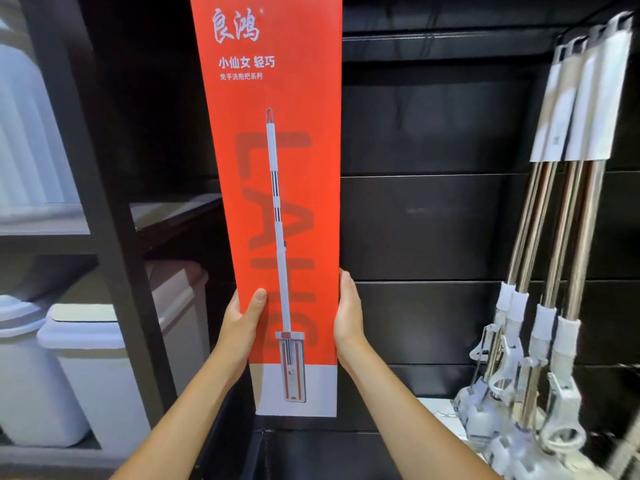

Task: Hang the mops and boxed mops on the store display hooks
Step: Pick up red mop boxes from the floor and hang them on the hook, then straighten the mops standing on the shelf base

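Two bare forearms reach up from the bottom edge towards the boxed mop [277, 98], a tall, narrow red carton with a white band at its foot and a picture of a flat mop printed down its front. The left hand [242, 320] grips the carton's left edge low down, with the thumb pressed flat on the red front face and the fingers wrapped out of sight behind. The right hand [348, 317] clasps the opposite edge at about the same height, palm against the side and fingers curled round the back. The carton stands upright between the two hands, off any surface, and its top runs out of the frame, so whether it meets a hook cannot be told.

Directly behind the carton is a dark slatted display wall [433, 220]. To the right of the carton, well apart from it, a cluster of mops [568, 202] slants against that wall, with shiny metal poles, white paper sleeves near the tops and pale plastic heads at the bottom; this cluster is blurred. To the left of the carton stands a dark shelf frame [114, 237], with white lidded bins [86, 358] on its lower level and a pinkish bin [180, 306] just beyond them, nearer the carton.
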A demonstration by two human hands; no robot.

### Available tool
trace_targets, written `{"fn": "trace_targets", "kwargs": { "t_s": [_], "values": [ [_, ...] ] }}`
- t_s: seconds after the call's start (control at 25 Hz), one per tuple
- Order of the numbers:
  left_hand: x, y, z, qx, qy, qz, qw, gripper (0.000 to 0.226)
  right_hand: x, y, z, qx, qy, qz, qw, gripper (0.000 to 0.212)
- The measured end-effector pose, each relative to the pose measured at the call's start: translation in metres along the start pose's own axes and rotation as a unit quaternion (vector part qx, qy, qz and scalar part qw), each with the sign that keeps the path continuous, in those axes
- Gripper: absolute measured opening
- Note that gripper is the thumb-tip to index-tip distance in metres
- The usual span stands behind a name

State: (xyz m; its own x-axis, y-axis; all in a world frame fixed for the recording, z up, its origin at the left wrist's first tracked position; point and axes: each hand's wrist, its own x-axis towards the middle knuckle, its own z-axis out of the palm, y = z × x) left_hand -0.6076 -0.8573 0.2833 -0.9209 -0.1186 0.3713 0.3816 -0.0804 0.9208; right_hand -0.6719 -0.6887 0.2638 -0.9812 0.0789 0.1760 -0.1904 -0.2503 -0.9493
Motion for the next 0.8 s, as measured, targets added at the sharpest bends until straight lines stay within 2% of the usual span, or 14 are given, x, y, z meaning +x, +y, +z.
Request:
{"fn": "trace_targets", "kwargs": {
  "t_s": [0.16, 0.28, 0.56, 0.8],
  "values": [
    [-0.003, -0.001, -0.003, 0.004, 0.004, 0.012, 1.000, 0.098, -0.016, -0.009, 0.002, -0.028, 0.062, 0.000, 0.998, 0.056],
    [-0.003, -0.007, -0.011, 0.031, 0.001, 0.016, 0.999, 0.089, -0.027, -0.014, -0.001, -0.084, 0.084, -0.002, 0.993, 0.056],
    [-0.019, -0.018, -0.021, 0.108, -0.019, 0.018, 0.994, 0.066, -0.058, 0.003, -0.020, -0.227, 0.049, 0.021, 0.972, 0.048],
    [-0.067, -0.028, -0.020, 0.175, -0.004, -0.006, 0.985, 0.073, -0.093, 0.017, -0.054, -0.271, 0.018, 0.048, 0.961, 0.049]
  ]
}}
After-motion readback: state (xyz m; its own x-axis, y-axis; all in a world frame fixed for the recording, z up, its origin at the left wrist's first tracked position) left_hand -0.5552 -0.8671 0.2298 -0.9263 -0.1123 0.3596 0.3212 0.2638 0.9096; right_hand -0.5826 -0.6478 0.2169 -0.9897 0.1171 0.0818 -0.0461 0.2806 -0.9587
